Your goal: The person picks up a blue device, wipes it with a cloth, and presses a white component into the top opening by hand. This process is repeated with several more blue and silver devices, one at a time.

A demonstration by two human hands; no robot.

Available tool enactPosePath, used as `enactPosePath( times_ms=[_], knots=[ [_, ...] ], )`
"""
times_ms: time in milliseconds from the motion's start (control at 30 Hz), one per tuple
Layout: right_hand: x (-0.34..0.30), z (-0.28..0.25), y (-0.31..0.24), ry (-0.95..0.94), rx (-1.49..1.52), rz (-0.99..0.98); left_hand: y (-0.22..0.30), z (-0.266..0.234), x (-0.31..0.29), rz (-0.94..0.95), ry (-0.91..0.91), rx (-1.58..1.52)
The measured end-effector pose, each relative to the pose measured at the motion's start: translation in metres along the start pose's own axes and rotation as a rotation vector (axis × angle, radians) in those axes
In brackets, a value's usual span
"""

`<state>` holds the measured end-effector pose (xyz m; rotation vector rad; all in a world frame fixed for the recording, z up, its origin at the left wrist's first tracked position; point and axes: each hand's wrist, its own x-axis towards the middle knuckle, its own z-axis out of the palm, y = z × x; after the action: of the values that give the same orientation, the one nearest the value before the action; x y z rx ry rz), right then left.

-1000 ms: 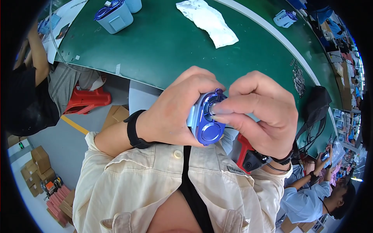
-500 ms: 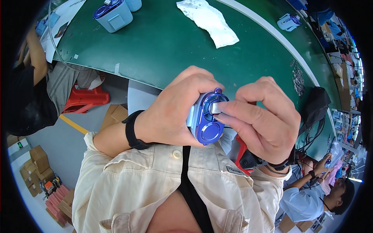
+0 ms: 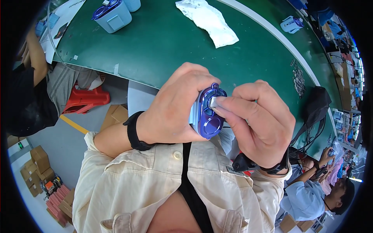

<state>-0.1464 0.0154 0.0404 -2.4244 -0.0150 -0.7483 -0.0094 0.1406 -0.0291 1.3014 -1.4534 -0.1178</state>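
Observation:
My left hand (image 3: 171, 105) is wrapped round a light-blue container (image 3: 193, 114) with a glossy blue-purple lid (image 3: 212, 126), held up in front of my chest with the lid facing me. A small whitish, rectangular piece (image 3: 213, 101) sits at the round recess in the lid. My right hand (image 3: 262, 120) pinches that piece between thumb and index finger, its other fingers curled. Whether the piece is fixed to the lid cannot be made out. Most of the container's body is hidden behind the lid and my left hand.
On the green table (image 3: 155, 46) lie a crumpled white bag (image 3: 210, 23), a similar lidded container (image 3: 112, 17), a pile of small metal parts (image 3: 298, 81) and a black bag (image 3: 316, 103). Another container (image 3: 291, 25) stands beyond the white strip. People sit at left and right.
My right hand has moved slightly left and down with the piece. The lid has turned a little, tilting its face toward the right hand. The grip of both hands is the same.

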Motion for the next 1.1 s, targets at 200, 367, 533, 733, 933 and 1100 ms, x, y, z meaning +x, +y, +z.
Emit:
enactPosePath(
  times_ms=[200,367,533,733,933,1100],
  knots=[
    [-0.003,-0.008,0.0,0.012,0.098,0.05,-0.004,0.005,-0.004,-0.035,0.015,-0.153],
    [-0.008,-0.002,0.006,-0.02,-0.084,-0.097,-0.007,0.004,-0.002,-0.059,-0.017,-0.22],
    [-0.014,0.003,0.014,-0.065,0.069,-0.064,-0.007,0.004,-0.003,-0.116,-0.08,-0.306],
    [-0.021,0.001,0.025,-0.074,0.103,-0.042,-0.005,-0.001,0.005,-0.142,-0.096,-0.274],
    [-0.004,0.013,0.009,0.108,0.349,0.34,-0.017,0.015,0.038,-0.137,0.086,-0.093],
    [0.019,-0.005,0.063,0.059,0.368,0.344,-0.032,0.021,0.072,-0.007,0.105,0.046]
  ],
)
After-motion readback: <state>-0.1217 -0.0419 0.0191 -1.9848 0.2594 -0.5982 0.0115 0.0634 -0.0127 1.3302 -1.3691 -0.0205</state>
